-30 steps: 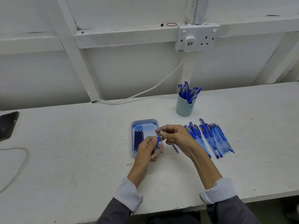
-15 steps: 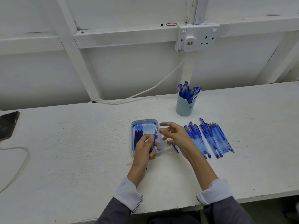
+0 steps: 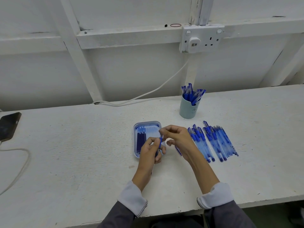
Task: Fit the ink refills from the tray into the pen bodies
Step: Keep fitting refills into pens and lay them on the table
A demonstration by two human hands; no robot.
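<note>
The left hand [image 3: 152,151] is gripping 1 pen body [image 3: 160,142] in curled fingers, just in front of the tray [image 3: 136,129]. The right hand [image 3: 180,139] is closing thumb and forefinger together at the top end of that pen body; whether the pinch is on a refill tip or on the nose piece is too small to tell. Its other fingers are hanging loosely curled, and a short blue piece [image 3: 178,150] is showing beneath the palm, held or lying there, I cannot tell which.

Judging from the layout, the work is sitting somewhere in the middle. A cup [image 3: 188,111] at the back of the counter [image 3: 82,153] is holding a cluster of capped pens, which look like finished ones. To the right, a row of pens [image 3: 212,142] is lying side by side, waiting or done; the view is not showing clearly whether they are carrying ink. In the tray, dark refills [image 3: 140,140] are lying along the left side, so several fittings are probably left. The pen in hand appears to be at the closing-up stage.

That pen body is standing steeply, its long axis running from the person up and away, blue grip end pointing toward the right fingertips. The refills and the row of pens are lying roughly near-to-far.
</note>
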